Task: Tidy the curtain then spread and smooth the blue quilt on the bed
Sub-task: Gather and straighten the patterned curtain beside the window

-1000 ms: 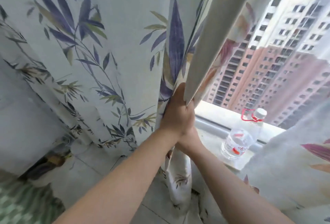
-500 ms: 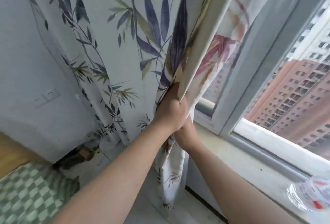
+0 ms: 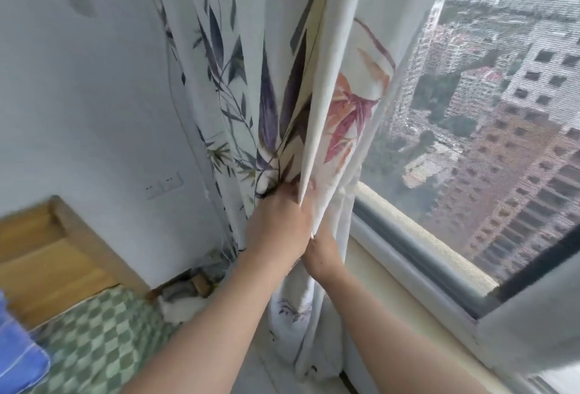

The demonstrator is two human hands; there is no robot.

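A white curtain (image 3: 238,86) printed with purple and grey leaves hangs bunched into tight folds beside the window. My left hand (image 3: 277,228) is closed around the gathered folds at about sill height. Just below and behind it, my right hand (image 3: 321,252) also grips the curtain's edge fold, partly hidden by the fabric. At the bottom left corner a piece of blue quilt (image 3: 15,353) lies on the bed's green checked sheet (image 3: 94,340).
A wooden headboard (image 3: 53,255) stands against the white wall at the left. The window sill (image 3: 417,309) and window frame run along the right, with tall buildings outside. Some small items lie on the floor in the corner (image 3: 185,293) under the curtain.
Both hands have dragged the gathered curtain leftwards toward the wall, uncovering more window. The view has swung left; the water bottle on the sill has left it and the bed has come in.
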